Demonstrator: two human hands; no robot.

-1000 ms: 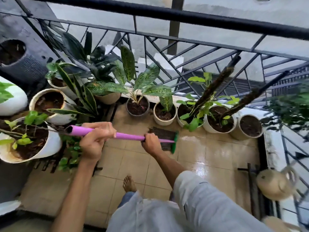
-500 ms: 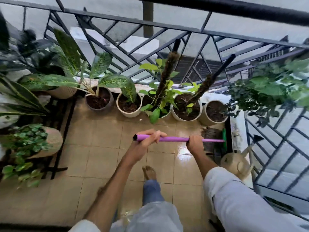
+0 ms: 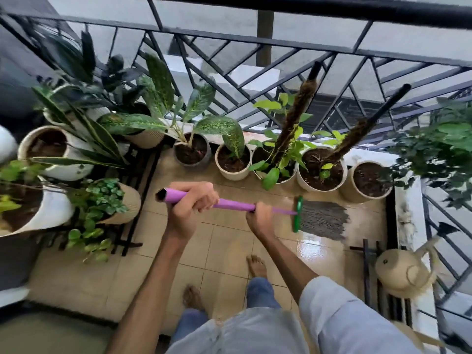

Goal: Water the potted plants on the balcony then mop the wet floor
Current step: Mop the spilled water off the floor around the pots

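Mop [image 3: 319, 221], gripped by 2 hands, lies flat on glossy wet floor tiles [image 3: 314, 251] at 3 o'clock: left hand [image 3: 190, 203] curls around the purple handle's [image 3: 232, 203] top, right hand [image 3: 260, 217] lower down. Potted plants [image 3: 229, 159] line the railing [image 3: 281, 47] at 12 o'clock; a watering can [image 3: 401, 272] sits at 4 o'clock.

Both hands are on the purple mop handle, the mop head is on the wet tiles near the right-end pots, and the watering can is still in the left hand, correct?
Not quite. The watering can is in neither hand; it sits at the right by the railing. The head view shows the left hand and right hand gripping the mop handle, mop head on the wet tiles.
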